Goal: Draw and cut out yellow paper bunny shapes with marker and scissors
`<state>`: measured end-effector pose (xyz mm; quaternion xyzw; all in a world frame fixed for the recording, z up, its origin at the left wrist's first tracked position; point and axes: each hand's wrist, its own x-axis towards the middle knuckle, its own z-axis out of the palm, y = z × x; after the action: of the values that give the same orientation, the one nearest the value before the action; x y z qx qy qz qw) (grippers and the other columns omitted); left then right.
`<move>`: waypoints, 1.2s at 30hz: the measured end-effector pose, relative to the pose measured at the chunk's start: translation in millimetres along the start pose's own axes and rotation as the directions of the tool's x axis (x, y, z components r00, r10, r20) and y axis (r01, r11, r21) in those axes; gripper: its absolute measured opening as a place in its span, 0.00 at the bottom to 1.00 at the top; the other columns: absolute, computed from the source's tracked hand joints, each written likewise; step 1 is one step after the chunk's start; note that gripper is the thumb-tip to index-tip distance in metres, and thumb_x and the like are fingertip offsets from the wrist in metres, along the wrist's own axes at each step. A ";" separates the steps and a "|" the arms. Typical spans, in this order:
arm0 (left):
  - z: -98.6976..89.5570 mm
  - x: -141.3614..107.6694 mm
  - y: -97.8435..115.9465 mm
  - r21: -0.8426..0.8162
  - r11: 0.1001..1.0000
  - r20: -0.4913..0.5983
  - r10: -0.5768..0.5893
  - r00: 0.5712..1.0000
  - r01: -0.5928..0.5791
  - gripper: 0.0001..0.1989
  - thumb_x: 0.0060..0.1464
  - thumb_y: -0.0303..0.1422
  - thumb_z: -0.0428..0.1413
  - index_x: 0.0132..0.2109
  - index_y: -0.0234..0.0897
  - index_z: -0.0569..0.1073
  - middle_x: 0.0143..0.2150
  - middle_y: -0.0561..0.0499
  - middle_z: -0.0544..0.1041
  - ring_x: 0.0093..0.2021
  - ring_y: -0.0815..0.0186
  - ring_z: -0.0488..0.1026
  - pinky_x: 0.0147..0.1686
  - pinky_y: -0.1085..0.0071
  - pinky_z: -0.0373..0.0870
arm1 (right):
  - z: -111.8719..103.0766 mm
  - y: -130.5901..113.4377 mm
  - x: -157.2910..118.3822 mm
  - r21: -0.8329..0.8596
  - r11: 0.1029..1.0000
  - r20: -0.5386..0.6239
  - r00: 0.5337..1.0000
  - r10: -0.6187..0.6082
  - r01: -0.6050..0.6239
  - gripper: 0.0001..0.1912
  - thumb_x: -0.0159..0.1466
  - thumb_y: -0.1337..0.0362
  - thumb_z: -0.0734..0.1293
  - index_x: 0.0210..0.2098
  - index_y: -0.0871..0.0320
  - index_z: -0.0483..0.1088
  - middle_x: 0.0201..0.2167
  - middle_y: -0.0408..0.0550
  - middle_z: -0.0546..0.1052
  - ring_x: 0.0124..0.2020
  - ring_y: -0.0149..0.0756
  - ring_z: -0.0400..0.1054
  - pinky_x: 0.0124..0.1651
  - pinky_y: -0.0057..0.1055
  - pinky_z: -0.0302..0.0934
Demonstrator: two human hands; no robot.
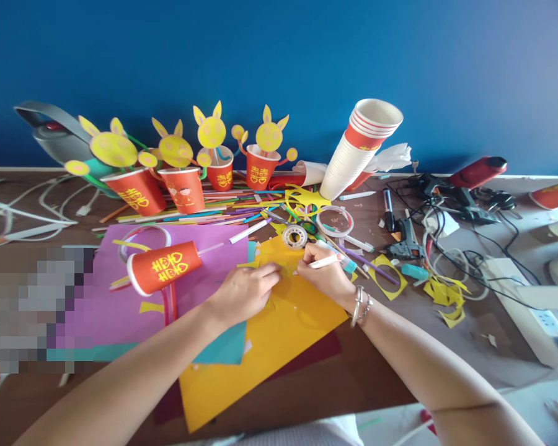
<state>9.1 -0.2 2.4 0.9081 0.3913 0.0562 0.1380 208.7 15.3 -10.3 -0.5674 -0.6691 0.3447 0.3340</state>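
My right hand (323, 269) is closed around a white marker pen (327, 261), with its fingertips low over a yellow-orange paper sheet (279, 347). My left hand (247, 290) presses down on yellow paper, fingers bent and together; a small yellow piece seems to lie beneath them, its outline unclear. Just beyond the hands lies a white tape roll (294, 236). To the left, an orange-red paper cup (164, 267) with straws attached lies on its side on a purple sheet (106, 291).
Several red cups with yellow rabbit-like faces (212, 132) stand along the blue wall. Coloured straws (204, 207) lie before them. A tall stack of paper cups (358, 148) leans nearby. To the right are a glue gun (405, 238), tangled cables, yellow scraps (389, 277) and a power strip (546, 322).
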 end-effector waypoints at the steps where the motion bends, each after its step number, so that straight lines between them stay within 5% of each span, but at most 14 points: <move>1: 0.0 -0.1 -0.1 0.000 1.000 0.001 0.002 1.000 -0.002 0.18 0.53 0.20 0.47 0.46 0.40 0.73 0.51 0.50 0.75 0.38 0.66 0.77 0.33 0.72 0.72 | 0.0 -0.1 0.0 0.005 1.000 0.001 1.000 -0.001 0.001 0.12 0.51 0.67 0.62 0.18 0.55 0.50 0.16 0.37 0.56 0.21 0.27 0.48 0.23 0.26 0.43; 36: -0.2 -1.3 0.9 -0.012 1.000 -0.007 0.002 1.000 -0.002 0.17 0.53 0.20 0.46 0.45 0.39 0.73 0.49 0.48 0.75 0.38 0.66 0.76 0.33 0.72 0.72 | 0.6 -2.1 0.2 0.020 1.000 0.061 0.998 -0.013 0.011 0.13 0.53 0.66 0.63 0.18 0.55 0.53 0.16 0.38 0.59 0.20 0.27 0.50 0.21 0.27 0.45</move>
<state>8.8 -1.7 2.8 0.9074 0.3908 0.0617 0.1419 207.1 15.2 -8.8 -0.5493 -0.6790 0.3664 0.3208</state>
